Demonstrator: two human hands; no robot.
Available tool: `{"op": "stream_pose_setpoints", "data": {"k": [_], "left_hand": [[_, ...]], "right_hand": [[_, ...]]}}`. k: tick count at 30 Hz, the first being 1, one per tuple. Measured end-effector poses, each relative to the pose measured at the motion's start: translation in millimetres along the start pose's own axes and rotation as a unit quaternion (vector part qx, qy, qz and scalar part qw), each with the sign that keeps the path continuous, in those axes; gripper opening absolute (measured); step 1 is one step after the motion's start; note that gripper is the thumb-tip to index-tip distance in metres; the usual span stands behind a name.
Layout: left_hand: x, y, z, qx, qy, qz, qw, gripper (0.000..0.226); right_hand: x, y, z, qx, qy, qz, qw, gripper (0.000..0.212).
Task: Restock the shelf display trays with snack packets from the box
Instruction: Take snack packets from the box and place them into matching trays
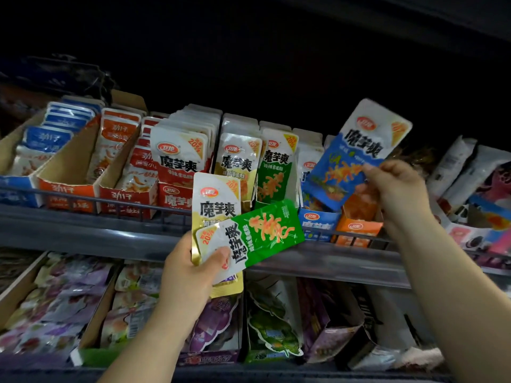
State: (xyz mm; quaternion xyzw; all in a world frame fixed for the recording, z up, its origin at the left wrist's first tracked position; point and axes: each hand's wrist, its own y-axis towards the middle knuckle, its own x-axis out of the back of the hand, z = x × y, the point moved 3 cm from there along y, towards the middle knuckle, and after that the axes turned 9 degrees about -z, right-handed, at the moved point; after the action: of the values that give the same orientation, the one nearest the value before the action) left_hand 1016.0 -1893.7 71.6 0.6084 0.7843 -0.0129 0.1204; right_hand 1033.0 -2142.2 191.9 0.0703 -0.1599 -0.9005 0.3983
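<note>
Right grip (398,189) has the blue packet (359,150) pinched by its lower corner, thumb and fingertips only. That leaves the rest of the pack sticking up and tilted left, with nothing in the way of sliding it in. It's right over the blue tray (318,222), same colour, so I'd guess that's its slot and the bottom edge goes in first. Can't tell if the packet is touching the packs in there or just hanging above them.

Left grip (190,275) is clamped on two spares: a gold packet (215,205) upright at the back and a green packet (265,233) lying sideways across it, thumb on the front. Fanned out like that, both colours read at a glance and the other hand can pluck one off. Basically a holding stack parked in front of the upper shelf (83,233).

Further out, the trays run by flavour: red tray (174,199), gold row (239,161), green row (276,172), then the blue one and an orange tray (359,228). Gold and green look pretty full. The blue tray is half hidden, so no idea how full it is. The supply box isn't in shot.
</note>
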Motion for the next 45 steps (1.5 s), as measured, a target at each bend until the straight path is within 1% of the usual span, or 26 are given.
{"op": "stream_pose_setpoints", "data": {"k": [2, 4, 6, 9, 11, 13, 14, 16, 17, 21, 22, 24, 26, 28, 30, 31, 33, 35, 37, 39, 41, 43, 44, 45], "left_hand": [[-0.7, 0.7, 0.7, 0.005, -0.005, 0.004, 1.0, 0.028], [-1.1, 1.0, 1.0, 0.009, -0.008, 0.003, 1.0, 0.028], [-1.3, 0.6, -0.2, 0.008, -0.009, 0.001, 1.0, 0.029], [-0.4, 0.7, -2.9, -0.005, -0.001, 0.0, 1.0, 0.027], [0.4, 1.1, -4.8, -0.013, 0.007, -0.001, 1.0, 0.025], [0.8, 1.6, -6.6, -0.019, 0.014, -0.004, 1.0, 0.024], [1.1, 1.8, -7.2, -0.02, 0.015, -0.005, 1.0, 0.025], [1.7, 2.8, -7.4, -0.021, 0.013, -0.004, 1.0, 0.025], [1.9, 3.3, -7.1, -0.021, 0.013, -0.003, 1.0, 0.025], [4.7, 4.5, -5.1, -0.02, 0.017, -0.005, 1.0, 0.018], [4.8, 4.1, -5.5, -0.019, 0.016, -0.005, 1.0, 0.018], [4.5, 2.4, -7.0, -0.019, 0.016, -0.01, 1.0, 0.019], [3.5, 0.8, -10.4, -0.023, 0.018, -0.012, 1.0, 0.022], [2.7, -0.8, -13.1, -0.024, 0.009, -0.012, 1.0, 0.026], [4.0, -0.7, -12.9, -0.02, -0.003, -0.01, 1.0, 0.028], [5.5, -0.2, -11.7, -0.015, -0.009, -0.009, 1.0, 0.028], [8.3, 0.3, -10.3, -0.007, -0.016, -0.003, 1.0, 0.029], [9.4, -0.6, -12.7, -0.017, -0.007, 0.006, 1.0, 0.028], [9.2, -3.2, -17.1, -0.038, 0.019, 0.014, 0.999, 0.029], [9.1, -5.4, -19.7, -0.044, 0.033, 0.027, 0.998, 0.03], [10.2, -5.1, -18.3, -0.045, 0.033, 0.042, 0.998, 0.032], [12.5, -4.8, -16.9, -0.052, 0.039, 0.042, 0.997, 0.033], [13.8, -4.4, -16.6, -0.058, 0.042, 0.038, 0.997, 0.033], [15.1, -4.1, -16.8, -0.062, 0.044, 0.034, 0.997, 0.033]], "right_hand": [[-0.9, 9.4, 2.1, 0.024, 0.007, -0.021, 0.999, 0.023], [-4.6, 14.9, -1.0, 0.033, -0.007, -0.02, 0.999, 0.024], [-8.7, 17.0, -7.8, 0.021, -0.037, 0.003, 0.999, 0.025], [-15.3, 13.3, -18.3, 0.004, -0.12, 0.071, 0.99, 0.023], [-17.5, 10.4, -24.7, -0.003, -0.146, 0.092, 0.985, 0.018], [-16.8, 8.2, -28.1, -0.005, -0.171, 0.072, 0.983, 0.007], [-16.0, 7.9, -28.3, 0.012, -0.216, 0.055, 0.975, 0.003], [-15.6, 8.5, -29.0, 0.062, -0.331, 0.039, 0.941, 0.014], [-16.4, 8.4, -28.9, 0.077, -0.367, 0.04, 0.926, 0.019], [-21.3, 3.8, -27.3, 0.099, -0.421, 0.043, 0.9, 0.033], [-20.7, 1.9, -26.2, 0.107, -0.421, 0.029, 0.9, 0.038], [-17.9, -3.5, -23.9, 0.114, -0.379, -0.011, 0.918, 0.045], [-17.5, -12.4, -21.4, 0.133, -0.318, -0.029, 0.938, 0.04], [-23.7, -25.3, -19.3, 0.155, -0.271, 0.007, 0.95, 0.029], [-34.8, -40.1, -19.9, 0.172, -0.262, 0.078, 0.946, 0.025], [-40.7, -47.0, -20.7, 0.179, -0.267, 0.116, 0.94, 0.027], [-49.0, -58.2, -21.0, 0.189, -0.279, 0.183, 0.924, 0.038], [-52.4, -65.9, -15.8, 0.216, -0.308, 0.224, 0.899, 0.05], [-55.4, -74.0, -5.6, 0.288, -0.366, 0.252, 0.848, 0.056], [-60.9, -85.3, 4.0, 0.355, -0.391, 0.292, 0.797, 0.055], [-69.0, -97.0, 7.0, 0.372, -0.392, 0.345, 0.767, 0.053], [-76.0, -107.2, 3.4, 0.375, -0.402, 0.371, 0.748, 0.054], [-77.9, -110.6, 1.9, 0.372, -0.406, 0.372, 0.747, 0.054], [-79.1, -112.1, 0.0, 0.358, -0.402, 0.374, 0.755, 0.053]]}}
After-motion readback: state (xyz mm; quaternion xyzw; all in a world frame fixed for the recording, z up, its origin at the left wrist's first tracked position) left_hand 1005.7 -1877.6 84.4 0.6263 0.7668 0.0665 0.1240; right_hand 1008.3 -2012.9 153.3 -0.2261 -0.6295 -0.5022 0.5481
